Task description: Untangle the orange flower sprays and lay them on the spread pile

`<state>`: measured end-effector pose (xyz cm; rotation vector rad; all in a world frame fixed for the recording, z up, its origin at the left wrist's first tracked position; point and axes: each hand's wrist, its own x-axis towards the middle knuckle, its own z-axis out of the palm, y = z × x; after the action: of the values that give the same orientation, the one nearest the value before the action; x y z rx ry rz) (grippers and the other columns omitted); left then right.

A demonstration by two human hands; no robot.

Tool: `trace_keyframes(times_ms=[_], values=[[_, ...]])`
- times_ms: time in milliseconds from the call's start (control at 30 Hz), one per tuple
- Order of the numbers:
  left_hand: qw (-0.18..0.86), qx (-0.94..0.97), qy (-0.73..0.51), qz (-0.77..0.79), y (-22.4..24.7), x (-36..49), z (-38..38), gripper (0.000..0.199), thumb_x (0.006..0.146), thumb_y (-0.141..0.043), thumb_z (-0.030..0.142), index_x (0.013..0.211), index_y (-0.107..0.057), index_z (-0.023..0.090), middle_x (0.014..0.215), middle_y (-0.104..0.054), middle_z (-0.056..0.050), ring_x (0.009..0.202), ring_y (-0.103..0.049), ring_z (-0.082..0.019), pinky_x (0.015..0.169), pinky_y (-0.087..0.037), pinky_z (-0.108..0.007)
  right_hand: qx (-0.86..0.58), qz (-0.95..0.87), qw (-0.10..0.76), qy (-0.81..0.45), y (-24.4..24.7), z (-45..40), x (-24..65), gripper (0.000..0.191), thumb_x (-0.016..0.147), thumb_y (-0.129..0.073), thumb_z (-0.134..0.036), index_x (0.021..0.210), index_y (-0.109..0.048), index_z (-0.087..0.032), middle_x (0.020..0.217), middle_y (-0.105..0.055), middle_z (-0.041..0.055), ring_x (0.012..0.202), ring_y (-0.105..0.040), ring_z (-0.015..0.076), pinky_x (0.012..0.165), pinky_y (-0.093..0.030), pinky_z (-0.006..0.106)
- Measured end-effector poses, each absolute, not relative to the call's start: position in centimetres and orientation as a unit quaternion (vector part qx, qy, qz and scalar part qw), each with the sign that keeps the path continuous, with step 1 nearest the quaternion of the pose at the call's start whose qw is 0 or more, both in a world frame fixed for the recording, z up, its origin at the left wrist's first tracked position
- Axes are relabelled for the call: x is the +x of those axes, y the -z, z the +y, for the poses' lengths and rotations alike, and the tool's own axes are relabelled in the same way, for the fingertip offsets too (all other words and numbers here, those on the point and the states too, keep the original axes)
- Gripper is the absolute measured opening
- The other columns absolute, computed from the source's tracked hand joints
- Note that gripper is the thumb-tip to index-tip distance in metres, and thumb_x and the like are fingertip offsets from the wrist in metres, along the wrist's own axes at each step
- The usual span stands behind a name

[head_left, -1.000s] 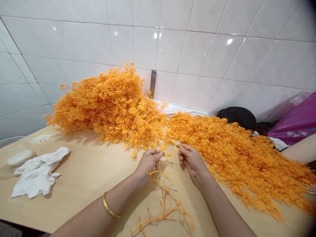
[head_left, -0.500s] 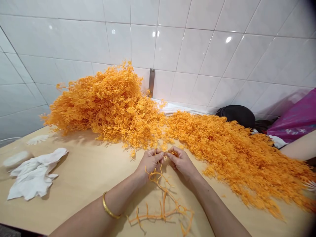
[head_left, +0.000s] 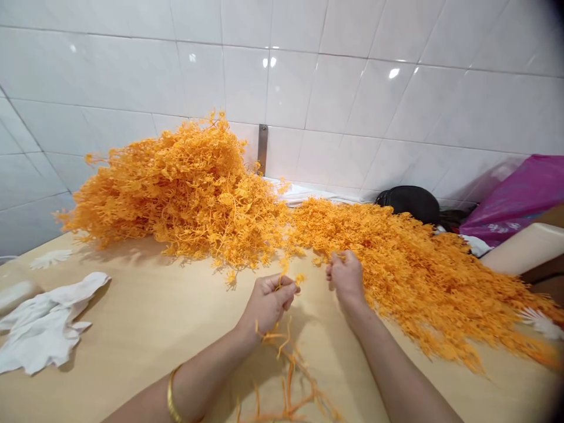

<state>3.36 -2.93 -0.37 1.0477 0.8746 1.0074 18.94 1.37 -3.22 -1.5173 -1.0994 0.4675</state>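
Pinched in my left hand (head_left: 269, 298) is an orange branching stem (head_left: 291, 376), its bare, twiggy part hanging down toward the near edge and small orange tips showing above the fingers. My right hand (head_left: 346, 279) is closed near the edge of the right orange heap, apart from my left hand; what its fingers hold is too small to make out. A tall pile of orange sprigs (head_left: 176, 188) stands behind my left hand. A lower, spread heap of orange sprigs (head_left: 409, 258) lies to the right.
A crumpled white cloth (head_left: 48, 323) lies at the left of the table (head_left: 145, 329). White daisy-like pieces (head_left: 50, 258) rest at both sides. At the back right are a black case (head_left: 409, 202) and a purple bag (head_left: 511, 197). A tiled wall rises behind.
My right hand has moved away from my left hand, to the right and slightly up. The bare stem hangs lower in view. The whole view has shifted a little.
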Motion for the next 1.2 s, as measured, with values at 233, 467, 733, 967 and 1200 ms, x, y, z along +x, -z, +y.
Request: trace_keyframes(times_ms=[233,467,733,967,1200], values=[[0.666,0.458,-0.409,0.424,1.0,3.0,-2.1,0.029,0.057,-0.063,0.039,0.062,-0.054,0.012,0.037,-0.029,0.010,0.032,-0.016,-0.001,0.037,-0.007,-0.020,-0.556,-0.459,0.576,-0.386,1.7,0.5,18.9,0.027,0.068,-0.050,-0.028,0.094,-0.046,-0.021,0.056,-0.046,-0.0069,0.036,-0.038,0.0049,0.033,-0.028,0.016],[0.660,0.453,-0.419,0.429,1.2,3.0,-2.1,0.022,0.059,-0.062,0.032,0.057,-0.052,0.013,0.039,-0.029,0.009,0.034,-0.016,-0.001,0.037,-0.009,-0.020,-0.472,-0.521,0.448,-0.553,1.5,-0.8,17.5,0.030,0.067,-0.058,-0.044,0.083,-0.052,-0.019,0.045,-0.038,-0.0088,0.036,-0.030,0.0042,0.034,-0.024,0.016],[0.654,0.456,-0.439,0.414,1.4,3.3,-1.8,0.020,0.060,-0.060,0.029,0.053,-0.049,0.014,0.039,-0.028,0.008,0.035,-0.018,-0.002,0.039,-0.012,-0.020,-0.515,-0.700,0.432,-0.242,1.5,-1.7,14.7,0.021,0.078,-0.043,-0.025,0.058,-0.047,-0.017,0.055,-0.050,-0.0013,0.052,-0.043,0.0100,0.051,-0.032,0.023],[0.621,0.539,-0.393,0.412,1.4,3.5,-3.0,0.017,0.061,-0.056,0.029,0.057,-0.054,0.012,0.039,-0.029,0.007,0.038,-0.021,-0.003,0.042,-0.014,-0.021,-0.651,-0.491,0.523,-0.247,1.8,0.6,18.5,0.020,0.073,-0.046,-0.031,0.057,-0.041,-0.020,0.045,-0.041,-0.0040,0.042,-0.037,0.0101,0.042,-0.027,0.023],[0.606,0.553,-0.345,0.457,2.0,4.1,-2.3,0.012,0.063,-0.052,0.022,0.055,-0.052,0.012,0.037,-0.032,0.007,0.037,-0.023,-0.004,0.041,-0.015,-0.022,-0.505,-0.470,0.506,-0.517,1.1,-0.5,18.2,0.026,0.067,-0.055,-0.034,0.086,-0.054,-0.016,0.051,-0.044,-0.0059,0.038,-0.036,0.0051,0.037,-0.026,0.018]])
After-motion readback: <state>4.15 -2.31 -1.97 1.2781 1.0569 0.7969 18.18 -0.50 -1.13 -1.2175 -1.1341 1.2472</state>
